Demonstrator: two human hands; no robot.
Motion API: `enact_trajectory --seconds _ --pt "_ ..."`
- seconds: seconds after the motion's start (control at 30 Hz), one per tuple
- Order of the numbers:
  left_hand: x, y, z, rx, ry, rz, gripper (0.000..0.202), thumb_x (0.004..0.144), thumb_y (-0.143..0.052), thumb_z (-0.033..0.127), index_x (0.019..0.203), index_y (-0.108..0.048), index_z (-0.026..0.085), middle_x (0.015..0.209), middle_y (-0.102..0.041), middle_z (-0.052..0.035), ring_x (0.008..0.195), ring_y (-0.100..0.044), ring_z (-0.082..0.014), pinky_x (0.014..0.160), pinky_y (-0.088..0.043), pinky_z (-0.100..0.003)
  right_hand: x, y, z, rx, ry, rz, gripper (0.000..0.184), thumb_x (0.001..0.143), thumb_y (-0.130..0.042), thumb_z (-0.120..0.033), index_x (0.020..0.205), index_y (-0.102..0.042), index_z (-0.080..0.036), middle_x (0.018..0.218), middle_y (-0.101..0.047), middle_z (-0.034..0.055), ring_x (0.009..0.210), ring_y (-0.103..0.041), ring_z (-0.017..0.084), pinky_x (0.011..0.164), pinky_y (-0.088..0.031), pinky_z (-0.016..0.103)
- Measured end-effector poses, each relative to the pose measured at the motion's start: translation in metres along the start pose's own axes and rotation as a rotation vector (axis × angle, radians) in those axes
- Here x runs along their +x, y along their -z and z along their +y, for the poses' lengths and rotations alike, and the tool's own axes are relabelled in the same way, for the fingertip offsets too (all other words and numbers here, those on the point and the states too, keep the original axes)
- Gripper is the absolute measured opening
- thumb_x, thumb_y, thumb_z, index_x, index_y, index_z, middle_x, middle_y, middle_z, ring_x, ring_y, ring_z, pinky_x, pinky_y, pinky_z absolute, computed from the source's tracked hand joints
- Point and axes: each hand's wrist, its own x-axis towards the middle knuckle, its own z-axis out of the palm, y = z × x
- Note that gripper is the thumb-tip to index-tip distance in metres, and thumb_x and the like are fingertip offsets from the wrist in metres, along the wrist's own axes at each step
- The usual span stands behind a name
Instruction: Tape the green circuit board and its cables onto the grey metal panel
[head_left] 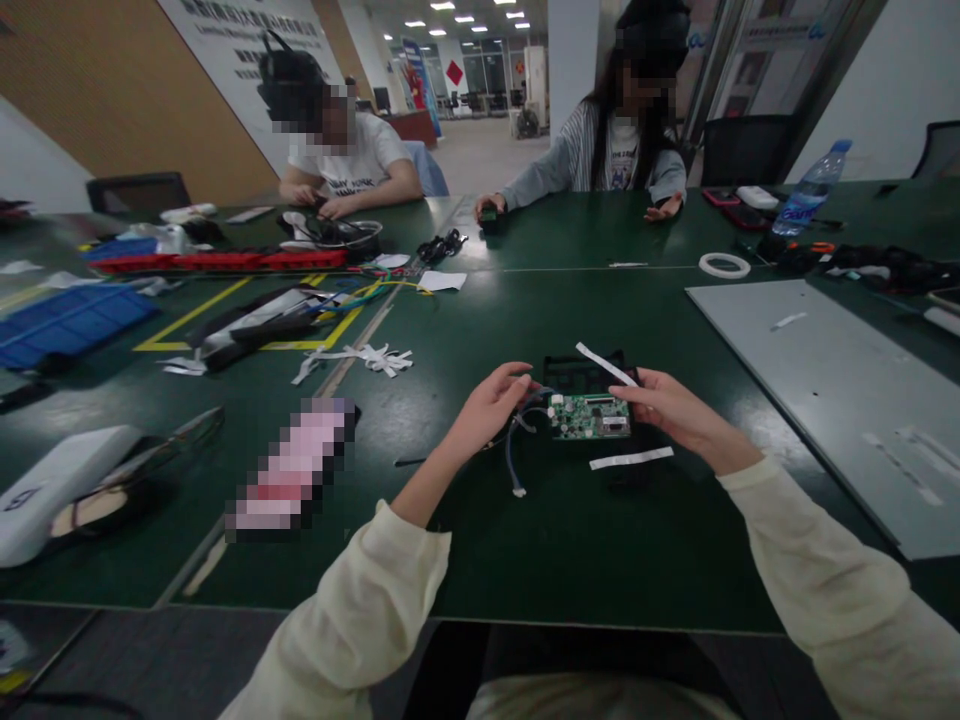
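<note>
Circuit board (591, 417) lies between right fingers (640, 395) pinching a white strip (604, 363) and left fingers (514, 370), grip unclear.

- Circuit board (589, 415): smooth green surface, studded with small components, a dull silvery metal-looking part among them.
- Frame (559, 370) behind it: black, apparently matt plastic.
- Cable (511, 460): smooth grey sheathing, white plastic-looking plug.
- Loose strip (631, 458): white, matt, paper-like.
- Tabletop (480, 560): smooth dark green, with a soft sheen.
- Large panel (765, 345): flat, smooth, pale grey, low sheen; metal or plastic, hard to tell.
- Bottle (814, 185): clear, glossy plastic.
- Tray (82, 320): blue, ribbed plastic.
- Sleeve (360, 590): soft, creased, matt cream cloth.
</note>
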Motion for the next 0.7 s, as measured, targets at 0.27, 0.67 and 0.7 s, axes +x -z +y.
enact_trajectory --seconds 0.27,0.67,0.7 --pt "-0.006 -0.002 0.010 -0.235 0.252 -0.163 0.021 0.090 -0.050 0.033 0.100 -0.060 0.017 0.096 -0.067 -0.0069 0.076 -0.066 -0.0145 0.070 -0.054 -0.030 0.000 -0.006 0.005 -0.008 -0.019 -0.026 0.034 0.070 -0.074 -0.027 0.100 -0.059 -0.019 0.094 -0.066 0.0026 0.080 -0.064 0.015 0.073 -0.054 0.030" --pt "-0.007 0.006 0.014 -0.338 0.221 -0.229 0.032 0.088 -0.054 0.040 0.101 -0.063 0.013 0.087 -0.069 -0.0074 0.082 -0.066 -0.0168 0.080 -0.049 -0.032 0.000 0.000 0.000 0.051 0.050 0.024 0.028 0.069 -0.076 -0.030 0.091 -0.063 -0.020 0.087 -0.067 -0.0003 0.077 -0.064 0.014 0.069 -0.054 0.028" --pt "-0.007 0.006 0.013 -0.345 0.212 -0.244 0.032 0.088 -0.054 0.040 0.101 -0.063 0.013 0.087 -0.069 -0.0073 0.082 -0.066 -0.0167 0.080 -0.049 -0.032 0.001 0.001 0.000 0.059 0.044 0.029 0.028 0.069 -0.077 -0.030 0.091 -0.063 -0.020 0.087 -0.067 -0.0003 0.076 -0.064 0.014 0.068 -0.054 0.027"
